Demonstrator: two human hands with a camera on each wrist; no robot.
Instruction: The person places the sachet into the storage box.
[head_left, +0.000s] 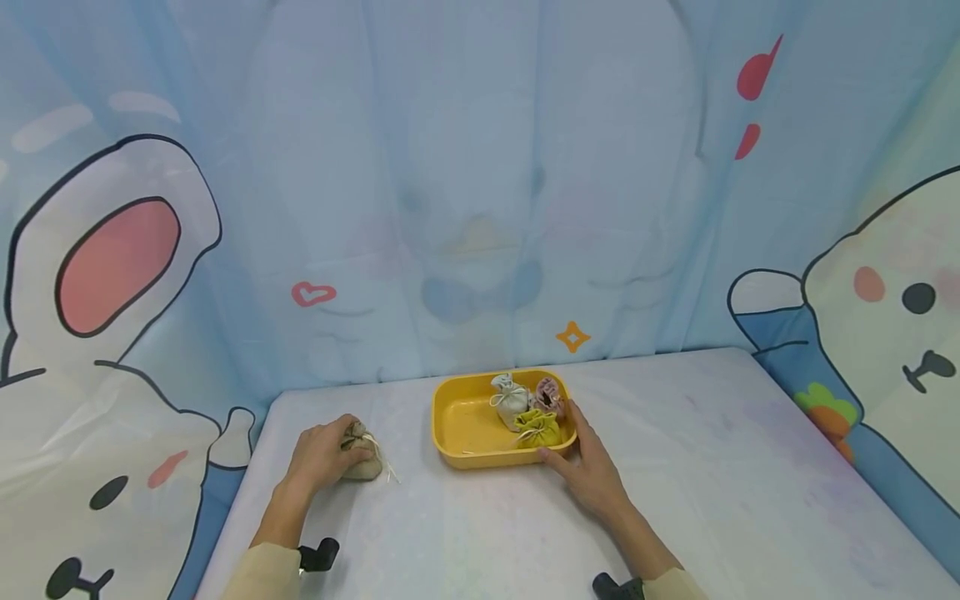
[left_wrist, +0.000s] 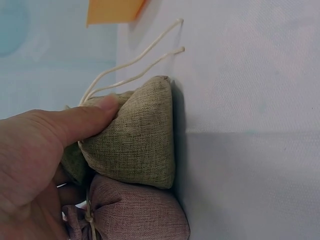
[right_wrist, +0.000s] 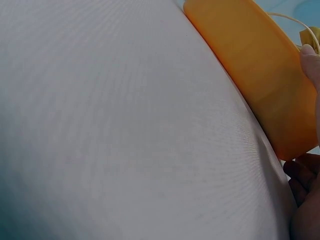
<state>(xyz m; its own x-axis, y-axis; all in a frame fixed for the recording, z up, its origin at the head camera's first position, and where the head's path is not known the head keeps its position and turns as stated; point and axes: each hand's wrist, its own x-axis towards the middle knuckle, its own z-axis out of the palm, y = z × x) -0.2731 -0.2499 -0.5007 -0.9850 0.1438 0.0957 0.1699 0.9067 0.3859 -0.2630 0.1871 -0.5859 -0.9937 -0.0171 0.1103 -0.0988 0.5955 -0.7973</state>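
My left hand (head_left: pixel 324 454) grips an olive-brown drawstring pouch (head_left: pixel 362 469) standing on the table. In the left wrist view the thumb presses on the olive pouch (left_wrist: pixel 135 135) near its neck, and two pale cord ends trail from it. Beside it sits a mauve pouch (left_wrist: pixel 142 210), close to the hand's lower fingers; the hand hides it in the head view. My right hand (head_left: pixel 592 472) holds the right end of a yellow tray (head_left: pixel 457 454), thumb at the front rim and fingers along the side. Inside the tray's right part are a pale grey pouch (head_left: pixel 511 400), a yellow-green pouch (head_left: pixel 538 430) and a dusty-pink pouch (head_left: pixel 549 395).
The table (head_left: pixel 480 533) has a white cloth. Behind it hangs a blue curtain (head_left: pixel 465 167) printed with cartoon animals, close to the table's back edge. Bare table lies between the olive pouch and the tray.
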